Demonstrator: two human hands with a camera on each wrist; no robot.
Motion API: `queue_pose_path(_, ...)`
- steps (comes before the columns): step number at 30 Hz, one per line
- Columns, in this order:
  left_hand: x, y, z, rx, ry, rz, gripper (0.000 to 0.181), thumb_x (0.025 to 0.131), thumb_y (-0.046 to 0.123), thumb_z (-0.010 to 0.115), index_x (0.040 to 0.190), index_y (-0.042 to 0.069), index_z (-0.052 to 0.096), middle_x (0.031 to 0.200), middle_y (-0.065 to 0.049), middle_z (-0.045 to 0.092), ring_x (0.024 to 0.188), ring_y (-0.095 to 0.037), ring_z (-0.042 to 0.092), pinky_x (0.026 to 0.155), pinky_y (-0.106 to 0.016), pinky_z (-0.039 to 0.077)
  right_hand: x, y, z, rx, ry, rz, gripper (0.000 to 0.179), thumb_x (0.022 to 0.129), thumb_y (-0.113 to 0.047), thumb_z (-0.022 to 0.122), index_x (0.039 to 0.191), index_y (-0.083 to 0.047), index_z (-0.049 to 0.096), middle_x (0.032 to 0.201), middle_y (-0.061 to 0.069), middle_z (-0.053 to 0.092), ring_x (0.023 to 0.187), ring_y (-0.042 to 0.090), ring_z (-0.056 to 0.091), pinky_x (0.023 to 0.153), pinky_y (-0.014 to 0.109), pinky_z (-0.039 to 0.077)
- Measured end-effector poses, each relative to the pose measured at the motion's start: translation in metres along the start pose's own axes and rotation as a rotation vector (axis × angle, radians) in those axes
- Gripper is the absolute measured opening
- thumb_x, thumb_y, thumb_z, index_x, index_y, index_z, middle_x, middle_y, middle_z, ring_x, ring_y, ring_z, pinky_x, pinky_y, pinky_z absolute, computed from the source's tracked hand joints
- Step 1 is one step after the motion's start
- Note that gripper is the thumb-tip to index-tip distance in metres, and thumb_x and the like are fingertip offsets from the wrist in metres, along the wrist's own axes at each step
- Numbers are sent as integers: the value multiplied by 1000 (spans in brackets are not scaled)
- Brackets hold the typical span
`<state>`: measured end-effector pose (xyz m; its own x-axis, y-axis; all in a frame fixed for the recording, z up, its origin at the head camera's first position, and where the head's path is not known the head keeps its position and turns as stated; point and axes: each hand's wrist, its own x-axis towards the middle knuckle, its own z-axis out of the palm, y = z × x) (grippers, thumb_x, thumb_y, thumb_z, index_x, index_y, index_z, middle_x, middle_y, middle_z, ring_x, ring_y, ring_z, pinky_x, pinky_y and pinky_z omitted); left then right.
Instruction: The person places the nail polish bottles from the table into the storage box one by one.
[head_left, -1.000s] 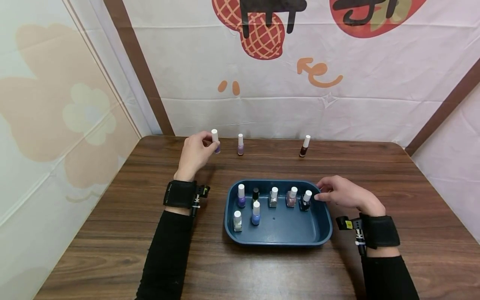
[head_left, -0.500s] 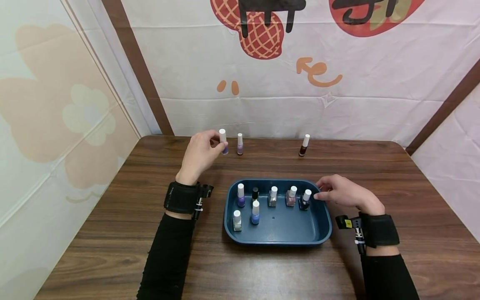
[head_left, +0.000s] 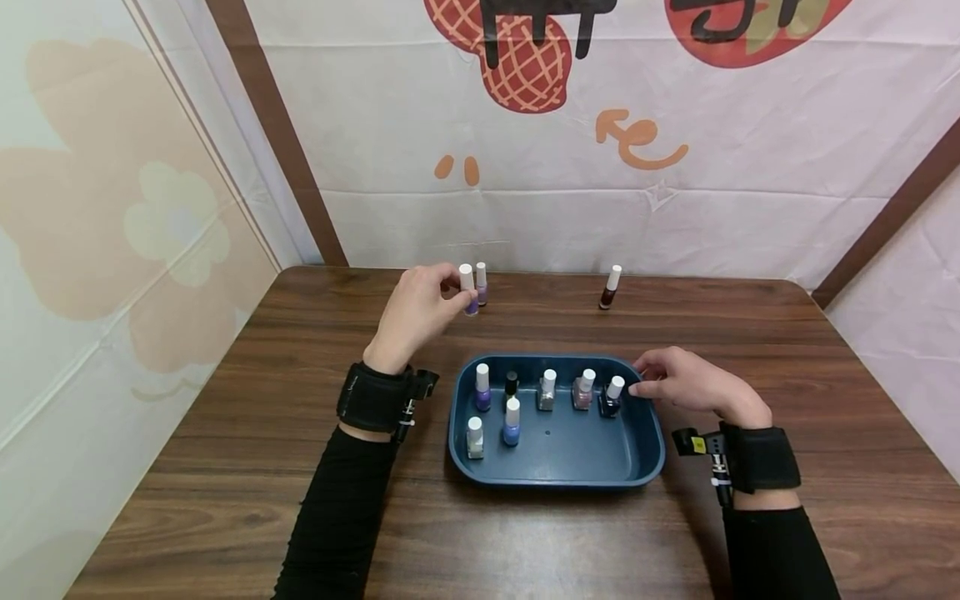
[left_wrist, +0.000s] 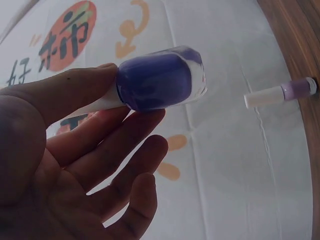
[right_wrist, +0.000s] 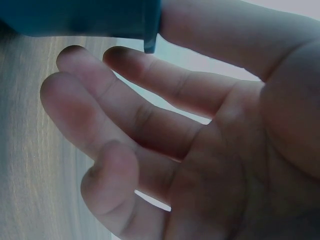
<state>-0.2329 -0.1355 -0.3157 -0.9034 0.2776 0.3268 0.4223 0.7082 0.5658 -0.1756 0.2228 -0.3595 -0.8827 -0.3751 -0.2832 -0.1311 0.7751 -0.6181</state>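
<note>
Up near the far table edge, my left hand (head_left: 420, 312) pinches a purple nail polish bottle (left_wrist: 157, 80) by its white cap, between thumb and fingers. Its purple glass end points away from the palm. Just behind it stands a slimmer lilac nail polish bottle (head_left: 482, 285), seen apart from it in the left wrist view. My right hand (head_left: 693, 383) holds the right rim of a blue tray (head_left: 555, 483), thumb over the edge and fingers outside. Inside the tray stand several nail polish bottles, including a light-blue one (head_left: 512, 425) and a black one (head_left: 611, 398).
A dark brown nail polish bottle (head_left: 610, 287) stands alone at the back of the wooden table (head_left: 247, 467). A printed white cloth (head_left: 360, 125) hangs behind the far edge. Bottles in the tray sit mostly along its back and left sides.
My left hand has moved right with the purple nail polish bottle, from left of the lilac bottle to right beside it in view. The right hand and tray stay in place.
</note>
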Motion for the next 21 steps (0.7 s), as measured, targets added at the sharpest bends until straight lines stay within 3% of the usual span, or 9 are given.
queue_pose_path(13,-8,21,-1,-31,-58,47,16,92,26,66,95,10,68,88,-4,71,81,-17,62,71,-31,49,0,1,0,-7,5,-1,35,94,-22,61,118,3,60,96,9,68,84,22,60,69,31,48)
queue_pose_path(21,-14,36,1,-31,-93,107,14,91,24,67,91,10,69,86,-3,72,79,-14,65,72,-30,52,3,2,1,0,0,-1,37,94,-23,62,119,4,60,98,10,68,85,18,60,73,31,49)
